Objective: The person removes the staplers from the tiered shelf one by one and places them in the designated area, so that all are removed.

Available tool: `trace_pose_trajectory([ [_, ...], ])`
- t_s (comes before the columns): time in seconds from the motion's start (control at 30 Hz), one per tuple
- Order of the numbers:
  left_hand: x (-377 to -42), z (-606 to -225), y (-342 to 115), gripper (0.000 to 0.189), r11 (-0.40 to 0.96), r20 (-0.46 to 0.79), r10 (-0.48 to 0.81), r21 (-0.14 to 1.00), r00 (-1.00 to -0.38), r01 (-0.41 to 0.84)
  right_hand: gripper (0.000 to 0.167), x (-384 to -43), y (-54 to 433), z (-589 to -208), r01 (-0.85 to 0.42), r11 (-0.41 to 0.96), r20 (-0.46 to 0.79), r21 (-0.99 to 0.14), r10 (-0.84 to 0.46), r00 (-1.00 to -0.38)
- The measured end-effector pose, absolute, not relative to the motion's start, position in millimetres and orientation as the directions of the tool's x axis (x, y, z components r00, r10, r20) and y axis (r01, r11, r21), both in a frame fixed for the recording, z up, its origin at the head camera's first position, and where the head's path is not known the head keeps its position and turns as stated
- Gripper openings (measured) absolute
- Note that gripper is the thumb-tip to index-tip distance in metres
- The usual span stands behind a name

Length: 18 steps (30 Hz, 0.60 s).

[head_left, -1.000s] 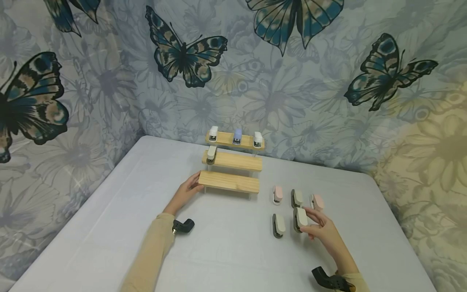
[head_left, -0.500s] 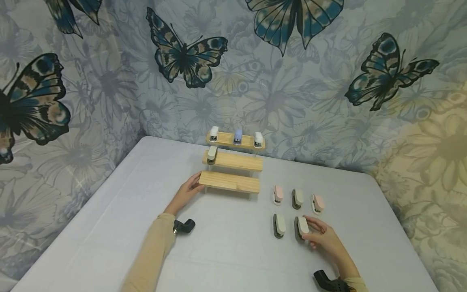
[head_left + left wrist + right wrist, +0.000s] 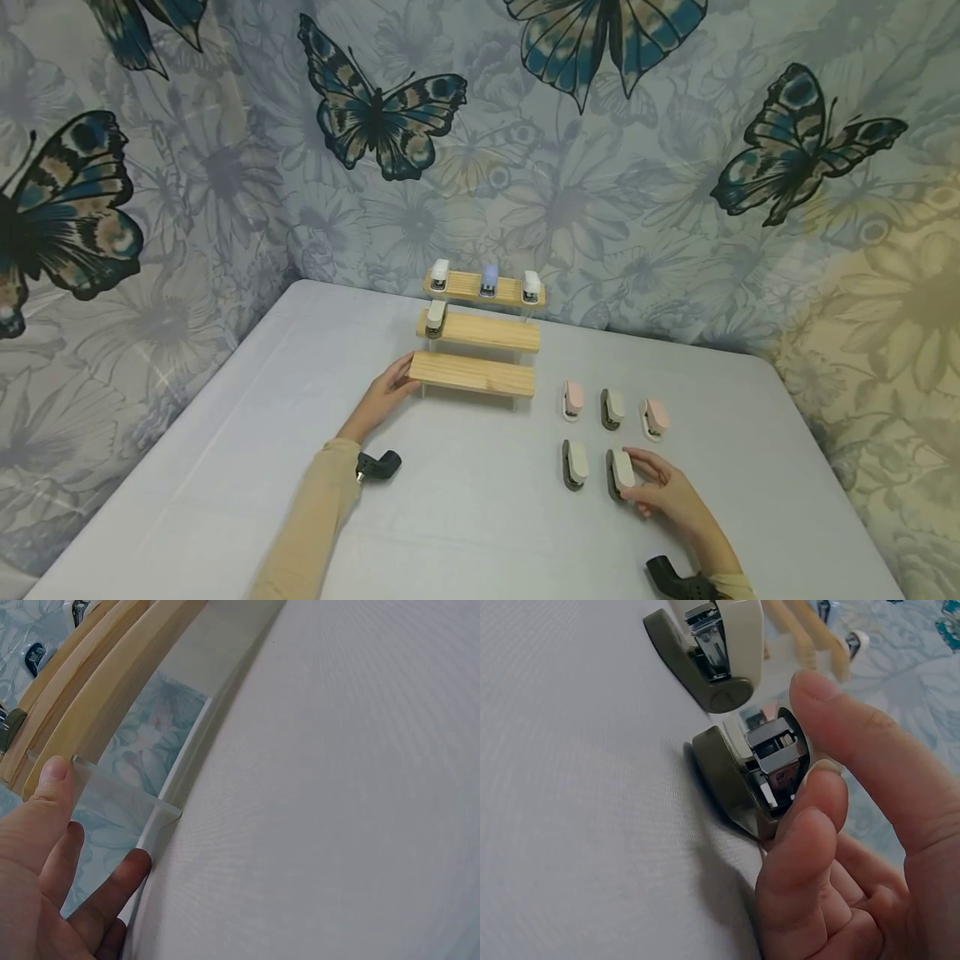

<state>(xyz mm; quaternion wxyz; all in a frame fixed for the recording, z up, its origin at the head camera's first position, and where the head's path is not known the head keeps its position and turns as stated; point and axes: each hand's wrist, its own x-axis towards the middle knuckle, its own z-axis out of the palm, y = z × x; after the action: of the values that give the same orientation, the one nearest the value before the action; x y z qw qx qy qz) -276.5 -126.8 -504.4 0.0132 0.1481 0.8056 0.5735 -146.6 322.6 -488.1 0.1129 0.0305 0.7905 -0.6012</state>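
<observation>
My left hand (image 3: 382, 400) grips the left end of the three-tier wooden display stand (image 3: 472, 373), thumb at the lowest board's end and other fingers beside its clear leg (image 3: 124, 796). My right hand (image 3: 667, 492) pinches a cream stapler (image 3: 622, 471) with a dark olive base, lying low at the white table. In the right wrist view the metal end of this stapler (image 3: 776, 761) shows between thumb and fingers. Left of it lies a similar cream stapler (image 3: 576, 462). Behind them are a pink stapler (image 3: 573, 398), an olive-based stapler (image 3: 612, 407) and another pink stapler (image 3: 655, 417).
On the top board stand a white stapler (image 3: 440, 273), a blue stapler (image 3: 489, 279) and a second white stapler (image 3: 531, 285). The middle board carries one olive-based stapler (image 3: 436, 318) at its left end. Butterfly-patterned cloth (image 3: 562, 208) hangs behind the white table (image 3: 465, 500).
My right hand has brought its stapler down and toward me, away from the back row, and it now lies beside the front-left one. My left hand has stayed at the stand.
</observation>
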Motion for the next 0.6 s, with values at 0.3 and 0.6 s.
trace_pose_trajectory([
  [0.3,-260,-476,-122,0.060,0.286,0.158,0.268,0.929,-0.951,0.234,0.070,-143,321,-484,0.176,0.264,-0.210,-0.949,-0.109,-0.972],
  [0.6,-275,-506,-127,0.065,0.294,0.155,0.260,0.927,-0.953,0.232,0.072,-141,322,-482,0.196,0.271,-0.231,-0.942,-0.106,-0.967],
])
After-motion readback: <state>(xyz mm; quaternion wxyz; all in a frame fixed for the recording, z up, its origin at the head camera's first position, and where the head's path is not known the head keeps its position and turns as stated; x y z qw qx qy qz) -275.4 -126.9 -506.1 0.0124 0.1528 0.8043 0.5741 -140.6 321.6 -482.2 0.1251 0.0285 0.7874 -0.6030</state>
